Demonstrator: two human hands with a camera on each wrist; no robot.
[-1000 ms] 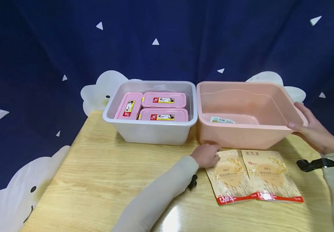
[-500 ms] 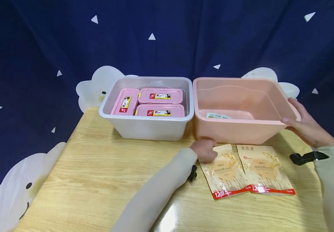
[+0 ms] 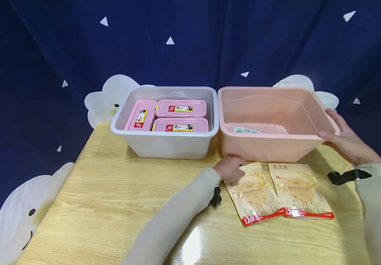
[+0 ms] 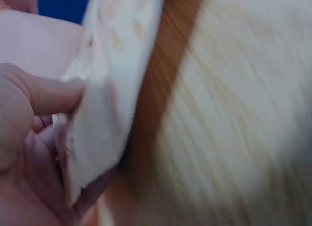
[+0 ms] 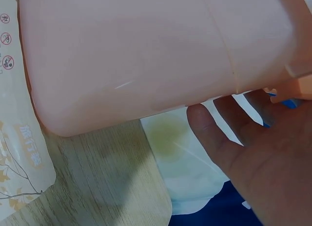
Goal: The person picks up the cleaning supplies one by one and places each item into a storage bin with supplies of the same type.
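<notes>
My left hand (image 3: pixel 231 168) pinches the upper left edge of a cream pouch (image 3: pixel 256 195) with a red bottom band. In the left wrist view the thumb (image 4: pixel 53 94) lies over the pouch (image 4: pixel 102 123) and fingers curl beneath it. A second, matching pouch (image 3: pixel 301 191) lies flat to its right, their lower corners touching or overlapping. At the right end of a pink plastic bin (image 3: pixel 260 149), my right hand (image 3: pixel 347 141) grips the rim, thumb on the near side. The right wrist view shows fingertips against the bin's outer wall (image 5: pixel 136 55).
A white bin (image 3: pixel 167 147) holding three pink-lidded boxes (image 3: pixel 180 108) stands beside the pink bin. Inside the pink bin lies a pale label or card (image 3: pixel 246 130). A dark blue curtain (image 3: pixel 193 55) hangs behind the wooden table (image 3: pixel 127 198).
The head view has shifted slightly, so everything appears a little higher and further left. Both hands keep their holds on the pouch and the pink bin's rim.
</notes>
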